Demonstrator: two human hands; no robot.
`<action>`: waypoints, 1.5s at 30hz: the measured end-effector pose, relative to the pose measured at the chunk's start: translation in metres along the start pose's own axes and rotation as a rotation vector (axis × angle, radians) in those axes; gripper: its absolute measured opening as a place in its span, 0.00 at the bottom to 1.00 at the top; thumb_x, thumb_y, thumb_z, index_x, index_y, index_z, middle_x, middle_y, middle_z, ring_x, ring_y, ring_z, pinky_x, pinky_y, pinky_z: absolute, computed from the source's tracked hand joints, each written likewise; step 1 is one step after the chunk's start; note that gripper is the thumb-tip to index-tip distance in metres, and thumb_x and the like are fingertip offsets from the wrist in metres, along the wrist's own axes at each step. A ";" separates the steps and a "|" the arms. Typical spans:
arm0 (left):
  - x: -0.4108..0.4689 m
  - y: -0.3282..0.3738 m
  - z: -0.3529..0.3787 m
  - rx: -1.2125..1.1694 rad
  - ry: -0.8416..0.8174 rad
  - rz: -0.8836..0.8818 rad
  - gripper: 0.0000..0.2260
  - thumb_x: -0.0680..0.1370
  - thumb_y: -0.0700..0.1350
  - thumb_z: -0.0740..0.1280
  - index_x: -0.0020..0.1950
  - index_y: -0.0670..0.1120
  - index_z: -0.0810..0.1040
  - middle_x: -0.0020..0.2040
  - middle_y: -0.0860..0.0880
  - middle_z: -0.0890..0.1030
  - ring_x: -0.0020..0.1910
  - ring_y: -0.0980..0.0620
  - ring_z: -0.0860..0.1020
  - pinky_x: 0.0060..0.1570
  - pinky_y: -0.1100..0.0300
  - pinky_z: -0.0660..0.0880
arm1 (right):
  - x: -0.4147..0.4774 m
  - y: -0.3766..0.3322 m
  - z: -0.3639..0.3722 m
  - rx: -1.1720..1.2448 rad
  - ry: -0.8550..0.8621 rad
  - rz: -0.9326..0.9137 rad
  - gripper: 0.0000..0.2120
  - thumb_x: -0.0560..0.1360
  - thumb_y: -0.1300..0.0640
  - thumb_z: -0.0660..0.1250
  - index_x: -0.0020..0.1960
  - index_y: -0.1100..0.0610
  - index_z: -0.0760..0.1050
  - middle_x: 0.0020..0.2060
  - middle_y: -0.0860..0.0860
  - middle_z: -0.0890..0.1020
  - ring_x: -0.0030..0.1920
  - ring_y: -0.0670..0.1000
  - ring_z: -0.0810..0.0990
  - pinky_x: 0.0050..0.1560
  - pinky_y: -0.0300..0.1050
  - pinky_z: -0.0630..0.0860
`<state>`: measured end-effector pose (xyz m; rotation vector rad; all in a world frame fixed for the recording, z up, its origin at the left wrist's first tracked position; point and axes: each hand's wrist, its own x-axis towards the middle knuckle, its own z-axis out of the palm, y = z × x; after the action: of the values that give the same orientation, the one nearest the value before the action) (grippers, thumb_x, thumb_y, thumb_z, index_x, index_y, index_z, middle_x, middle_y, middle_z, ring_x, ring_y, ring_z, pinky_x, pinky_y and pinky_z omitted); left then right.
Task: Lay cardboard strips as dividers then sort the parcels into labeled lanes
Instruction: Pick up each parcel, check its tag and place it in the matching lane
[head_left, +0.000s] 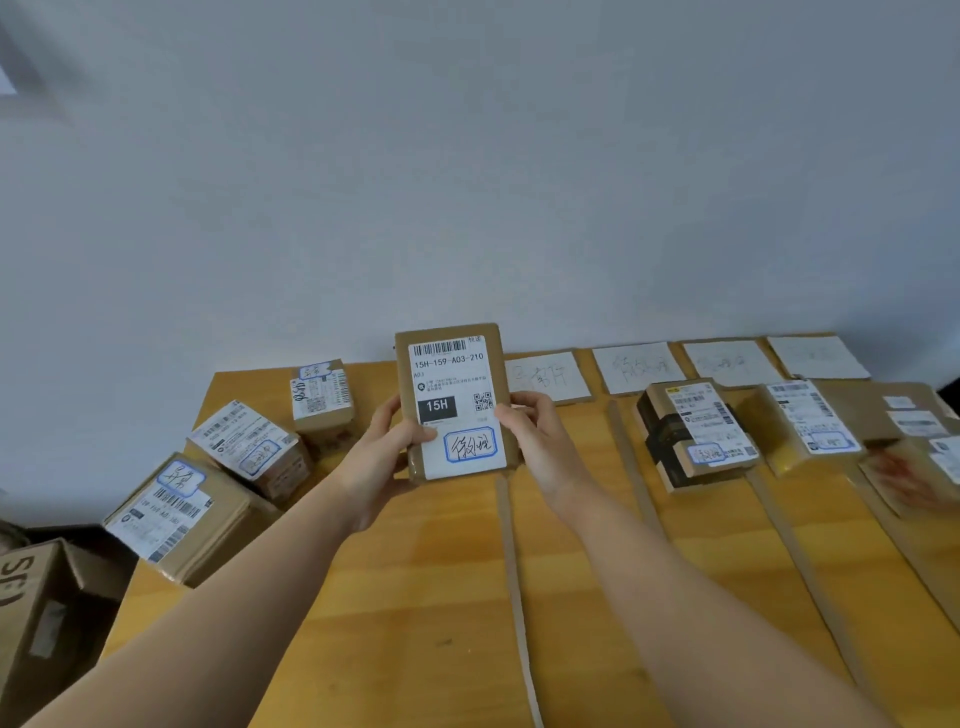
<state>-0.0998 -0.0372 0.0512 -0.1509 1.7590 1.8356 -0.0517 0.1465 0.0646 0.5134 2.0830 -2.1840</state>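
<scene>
Before me is a wooden desk, pushed against a plain grey-white wall. At my left, beside the desk, stands an open brown carton with printed letters.

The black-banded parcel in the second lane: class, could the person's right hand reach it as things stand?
Probably not yet: the right hand and left hand both grip the held parcel. Otherwise the way to the black-banded parcel over the table looks free.
</scene>
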 end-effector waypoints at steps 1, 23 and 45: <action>0.002 0.000 0.004 0.014 -0.008 -0.006 0.37 0.66 0.48 0.69 0.74 0.57 0.61 0.56 0.49 0.84 0.59 0.43 0.79 0.55 0.46 0.75 | -0.001 0.000 -0.004 0.019 0.018 0.014 0.17 0.78 0.52 0.64 0.64 0.56 0.67 0.56 0.53 0.79 0.49 0.44 0.81 0.36 0.30 0.76; -0.027 -0.046 0.199 -0.026 -0.002 0.000 0.35 0.66 0.49 0.68 0.73 0.56 0.63 0.53 0.50 0.84 0.52 0.47 0.80 0.47 0.51 0.75 | -0.056 0.014 -0.196 -0.112 -0.013 0.034 0.19 0.77 0.47 0.65 0.65 0.52 0.68 0.56 0.50 0.81 0.47 0.42 0.81 0.40 0.34 0.73; 0.006 -0.105 0.306 0.367 -0.224 -0.315 0.26 0.77 0.53 0.67 0.73 0.49 0.66 0.65 0.47 0.76 0.58 0.48 0.79 0.55 0.53 0.78 | -0.087 0.089 -0.336 -0.092 0.133 0.420 0.19 0.75 0.47 0.68 0.63 0.51 0.69 0.46 0.54 0.85 0.45 0.53 0.83 0.41 0.46 0.75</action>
<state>0.0398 0.2486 -0.0066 -0.0680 1.7637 1.2370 0.1173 0.4555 -0.0017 1.0057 1.9047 -1.8506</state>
